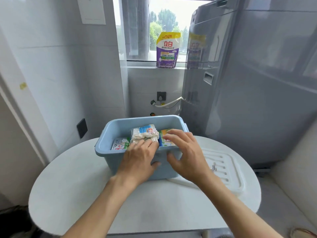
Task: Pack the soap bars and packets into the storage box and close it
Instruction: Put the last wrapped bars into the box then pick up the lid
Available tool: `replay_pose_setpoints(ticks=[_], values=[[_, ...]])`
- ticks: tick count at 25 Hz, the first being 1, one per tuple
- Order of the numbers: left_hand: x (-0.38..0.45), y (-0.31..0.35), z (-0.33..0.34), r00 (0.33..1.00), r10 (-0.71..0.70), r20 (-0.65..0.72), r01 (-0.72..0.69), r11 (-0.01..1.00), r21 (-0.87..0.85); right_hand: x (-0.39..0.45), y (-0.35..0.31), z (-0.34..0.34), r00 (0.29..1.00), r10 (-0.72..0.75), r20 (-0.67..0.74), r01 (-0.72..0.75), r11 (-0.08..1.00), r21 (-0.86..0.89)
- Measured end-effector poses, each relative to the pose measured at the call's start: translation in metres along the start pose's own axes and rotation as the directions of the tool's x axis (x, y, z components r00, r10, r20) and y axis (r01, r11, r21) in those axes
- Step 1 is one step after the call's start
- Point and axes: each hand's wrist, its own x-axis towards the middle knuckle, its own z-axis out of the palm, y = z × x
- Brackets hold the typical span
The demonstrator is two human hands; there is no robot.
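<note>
box: light-blue plastic storage box [118, 127] on round white counter [68, 177], packets inside | left hand [139, 157] pinching clear-wrapped soap packet [145, 133] | right hand [184, 152] spread over yellow packet [167, 139] | left: white ribbed lid [226, 170] beside box, unfitted

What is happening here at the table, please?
A person is packing soap into a blue storage box that stands on a round white table. The left hand presses a clear-wrapped packet down into the box, and the right hand reaches over the near rim onto a yellow and blue packet. Another packet already lies inside on the left. The white lid lies on the table beside the box, so the box is not yet closed.
</note>
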Motion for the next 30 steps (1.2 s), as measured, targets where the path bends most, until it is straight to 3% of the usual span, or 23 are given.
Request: replay_pose_setpoints(ticks=[1, 2, 3, 4, 5, 7, 9, 12, 17, 24, 27, 30], values=[[0.002, 0.001, 0.001, 1.0, -0.016, -0.012, 0.016, 1.0, -0.004, -0.01, 0.009, -0.002, 0.979, 0.124, -0.161, -0.102, 0.985, 0.139], [0.003, 0.001, 0.002, 0.998, -0.047, -0.033, 0.046, 0.999, -0.017, -0.02, 0.02, -0.006, 0.916, 0.301, -0.266, -0.24, 0.941, 0.241], [0.005, 0.0, 0.002, 0.996, -0.074, -0.052, 0.073, 0.997, -0.036, -0.029, 0.033, -0.01, 0.833, 0.481, -0.274, -0.406, 0.867, 0.289], [0.006, -0.002, 0.003, 0.993, -0.096, -0.066, 0.093, 0.994, -0.053, -0.039, 0.047, -0.01, 0.77, 0.614, -0.175, -0.572, 0.785, 0.237], [0.006, -0.002, 0.003, 0.99, -0.118, -0.072, 0.112, 0.991, -0.072, -0.051, 0.058, -0.007, 0.747, 0.664, 0.034, -0.665, 0.745, 0.054], [0.009, 0.0, 0.0, 0.983, -0.16, -0.094, 0.148, 0.981, -0.129, -0.07, 0.068, 0.002, 0.664, 0.585, 0.466, -0.501, 0.81, -0.303], [0.013, -0.001, -0.002, 0.969, -0.216, -0.123, 0.192, 0.964, -0.185, -0.074, 0.071, 0.009, 0.653, 0.508, 0.562, -0.326, 0.858, -0.397], [0.015, -0.006, -0.001, 0.956, -0.26, -0.134, 0.223, 0.944, -0.241, -0.069, 0.075, 0.013, 0.704, 0.512, 0.492, -0.389, 0.857, -0.337], [0.013, -0.004, -0.001, 0.96, -0.249, -0.127, 0.213, 0.946, -0.244, -0.065, 0.078, 0.018, 0.645, 0.589, 0.487, -0.423, 0.805, -0.415], [0.015, -0.005, 0.001, 0.955, -0.267, -0.13, 0.222, 0.933, -0.284, -0.067, 0.083, 0.007, 0.671, 0.575, 0.468, -0.385, 0.81, -0.443], [0.018, -0.006, 0.002, 0.93, -0.325, -0.174, 0.258, 0.911, -0.322, -0.066, 0.09, -0.011, 0.702, 0.684, 0.197, -0.574, 0.707, -0.413], [0.019, -0.001, 0.005, 0.948, -0.302, -0.103, 0.262, 0.921, -0.289, -0.06, 0.105, -0.033, 0.653, 0.757, -0.038, -0.737, 0.623, -0.261]])
